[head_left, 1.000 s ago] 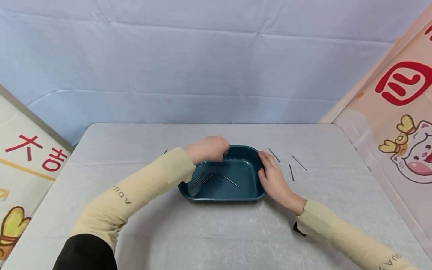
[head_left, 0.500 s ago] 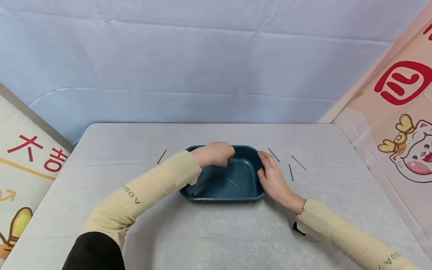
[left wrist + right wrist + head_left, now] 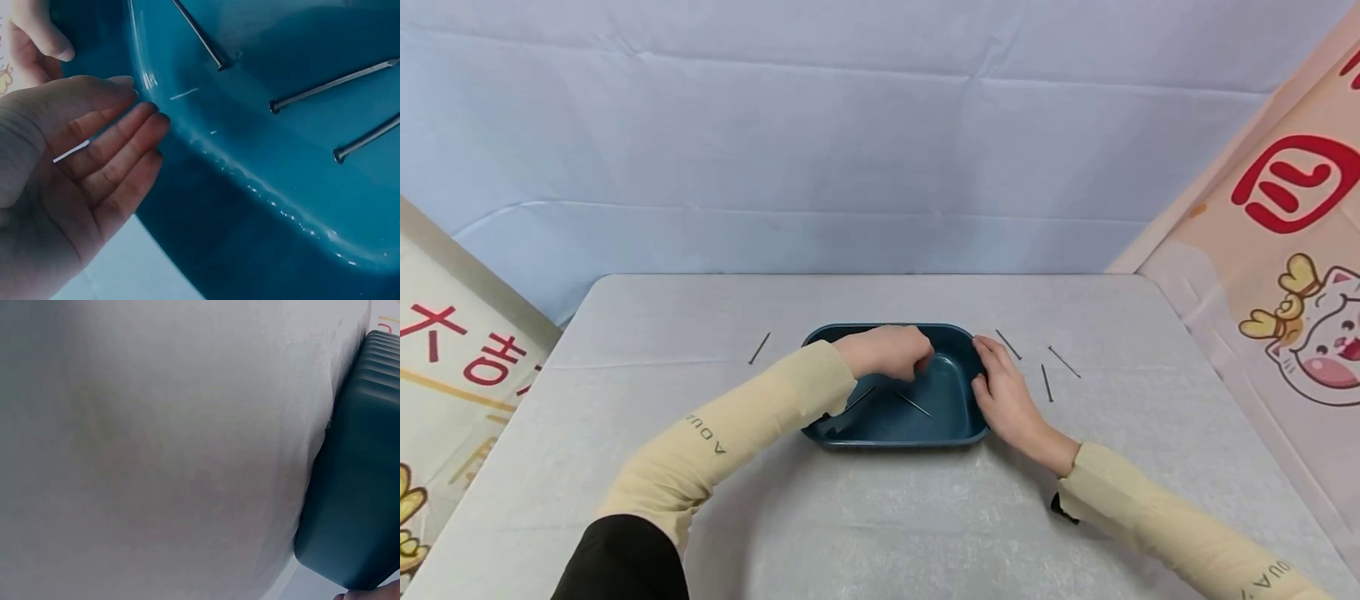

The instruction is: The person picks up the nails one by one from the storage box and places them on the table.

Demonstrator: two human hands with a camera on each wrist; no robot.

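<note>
A dark teal plastic tray (image 3: 951, 429) stands on the table, with several nails in or around it. Over its right half hovers my left hand (image 3: 891, 352), thumb and fingers loosely curled; nothing shows between them in the left wrist view. Inside the tray lie three nails (image 3: 334, 84), one of them mostly hidden under the left sleeve in the head view. At the right end, my right hand (image 3: 1009, 396) holds the rim, thumb toward the inside. The right wrist view shows mainly the tray's ribbed outer wall (image 3: 356, 487) and a bit of finger (image 3: 381, 592).
Three more nails lie on the table right of the tray, among them a slanted nail (image 3: 1064, 362). A single nail (image 3: 759, 348) lies left of it. The grey table (image 3: 880, 517) meets a pale blue cloth backdrop (image 3: 880, 167), with printed panels at both sides.
My left hand has moved to the right across the tray, and its sleeve uncovers the nail on the left. The right hand has stayed on the rim.
</note>
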